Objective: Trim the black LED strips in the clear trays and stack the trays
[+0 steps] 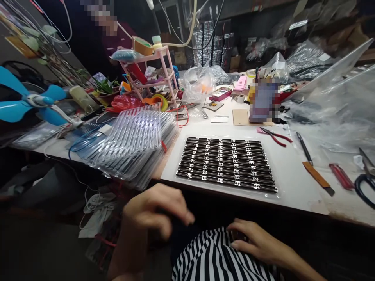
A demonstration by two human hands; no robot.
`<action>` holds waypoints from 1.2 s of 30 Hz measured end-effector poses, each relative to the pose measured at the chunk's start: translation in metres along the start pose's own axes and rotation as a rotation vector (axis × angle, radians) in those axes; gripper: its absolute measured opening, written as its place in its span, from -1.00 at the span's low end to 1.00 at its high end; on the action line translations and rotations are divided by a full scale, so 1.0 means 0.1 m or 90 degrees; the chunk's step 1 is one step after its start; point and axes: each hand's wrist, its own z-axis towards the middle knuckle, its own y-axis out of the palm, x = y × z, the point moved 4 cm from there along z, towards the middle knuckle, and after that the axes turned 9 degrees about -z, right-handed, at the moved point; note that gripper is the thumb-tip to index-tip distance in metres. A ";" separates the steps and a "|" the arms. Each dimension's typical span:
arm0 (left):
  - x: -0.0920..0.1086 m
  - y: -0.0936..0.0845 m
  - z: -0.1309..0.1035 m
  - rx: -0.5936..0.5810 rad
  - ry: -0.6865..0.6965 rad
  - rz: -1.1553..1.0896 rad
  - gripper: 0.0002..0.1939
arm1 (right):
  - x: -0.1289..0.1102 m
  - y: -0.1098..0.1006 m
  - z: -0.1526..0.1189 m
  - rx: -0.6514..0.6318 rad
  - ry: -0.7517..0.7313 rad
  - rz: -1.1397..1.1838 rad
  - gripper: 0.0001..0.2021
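Note:
My left hand point(156, 208) hangs in front of the table edge, a little blurred, with its fingers loosely bent and the thumb apart from them. Nothing shows in it. Over the lap, my right hand point(249, 238) lies against a black-and-white striped garment point(209, 257), thumb and fingers apart, with no object visible between them. Beyond both hands, a clear plastic tray point(168, 171) lies flat on the white table point(299, 199). It holds rows of long dark strips point(221, 162) with shiny metal clips. Neither hand touches the tray.
Stacked clear trays point(129, 136) stand left, near a blue fan point(36, 100). Red-handled pliers point(275, 136), a black pen-like tool point(304, 147), an orange-handled blade point(318, 177), a red-handled tool point(341, 176) and scissors point(366, 187) lie right. Behind stands a pink rack point(164, 66).

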 end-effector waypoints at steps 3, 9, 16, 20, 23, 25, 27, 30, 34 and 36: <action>-0.18 0.01 0.42 0.040 -0.072 -0.017 -0.66 | 0.05 0.32 0.35 -0.104 -0.002 0.044 -0.77; -0.48 -0.25 0.49 0.351 -0.025 0.150 -0.76 | 0.35 0.46 0.70 -0.080 0.107 0.053 -0.57; -0.86 -0.49 0.19 0.486 -0.078 0.133 -0.76 | 0.22 0.55 0.98 -0.126 0.074 0.091 -0.70; -1.02 -0.55 0.19 0.522 -0.095 0.094 -0.74 | 0.04 0.49 1.21 -0.003 0.103 0.071 -0.56; -1.07 -0.58 0.23 0.521 -0.103 0.077 -0.73 | -0.12 0.36 1.06 -0.034 0.092 0.066 -0.51; -1.09 -0.58 0.25 0.514 -0.110 0.066 -0.71 | -0.23 0.20 0.80 -0.074 0.053 0.054 -0.54; -1.10 -0.57 0.27 0.507 -0.115 0.058 -0.70 | -0.33 -0.04 0.47 -0.077 -0.011 0.002 -0.63; -1.12 -0.55 0.33 0.514 -0.118 0.054 -0.68 | -0.42 -0.56 0.04 0.037 -0.107 -0.096 -0.68; -1.17 -0.52 0.41 0.563 -0.147 0.018 -0.61 | -0.37 -1.30 -0.27 0.412 -0.119 -0.198 -0.74; -1.21 -0.52 0.43 0.577 -0.171 -0.001 -0.57 | -0.23 -1.53 -0.32 0.570 -0.037 -0.214 -0.81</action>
